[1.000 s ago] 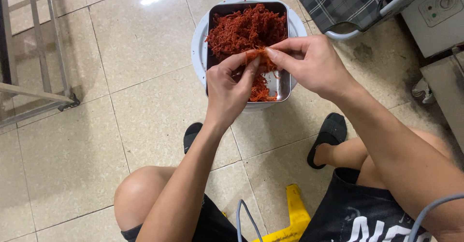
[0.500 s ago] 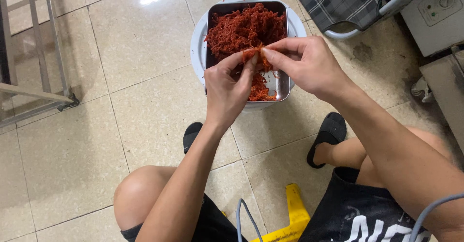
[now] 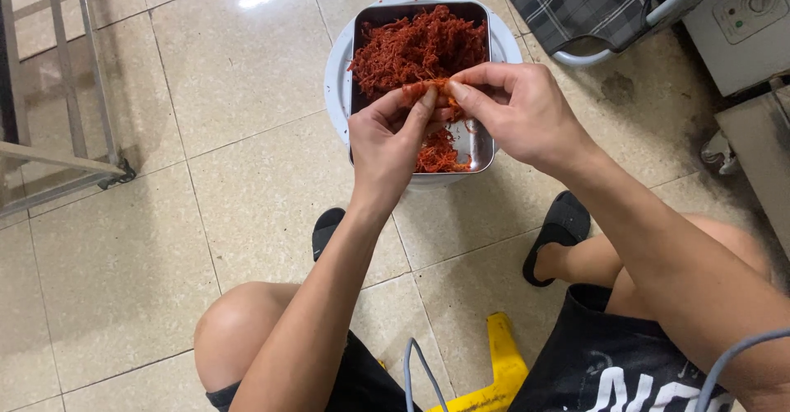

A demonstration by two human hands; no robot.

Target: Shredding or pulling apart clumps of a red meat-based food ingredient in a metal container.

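A small clump of red shredded food is in the upper middle of the frame, pinched between both hands. The left hand grips it with closed fingers, and the right hand also closes its fingers on it. Just under the clump is a rectangular metal tray full of the same red shreds. The tray rests on a round white basin, which stands on the tiled floor. A yellow stool shows at the lower middle.
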